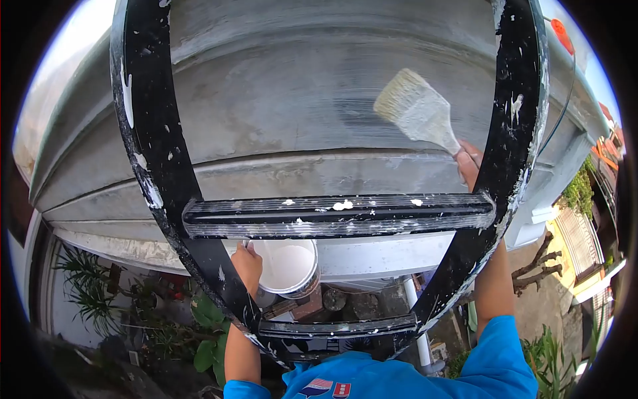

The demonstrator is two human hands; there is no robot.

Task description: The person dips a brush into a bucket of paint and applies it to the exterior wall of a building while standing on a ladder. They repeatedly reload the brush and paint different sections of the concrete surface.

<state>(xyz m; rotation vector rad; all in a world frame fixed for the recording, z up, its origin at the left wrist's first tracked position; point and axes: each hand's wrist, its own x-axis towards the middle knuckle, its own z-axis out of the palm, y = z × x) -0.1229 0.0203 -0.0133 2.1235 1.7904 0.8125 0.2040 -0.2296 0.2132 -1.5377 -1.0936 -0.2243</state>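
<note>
My right hand (469,161) is closed round the handle of a wide paintbrush (425,114), beside the ladder's right rail. White paint coats the brush, and its bristles point up and left by the grey wall (266,100), where faint streaks show. My left hand (247,265) is closed at the rim of a white paint bucket (290,266), just below a ladder rung; what its fingers hold is partly hidden by the rung. The black ladder (339,214), spotted with white paint, stands between me and the wall.
A lower rung (339,327) crosses close to my chest. Far below are green plants (83,286), a white pipe (423,332) and a bare branch (541,269). An orange-red object (561,34) with a cable hangs at the upper right.
</note>
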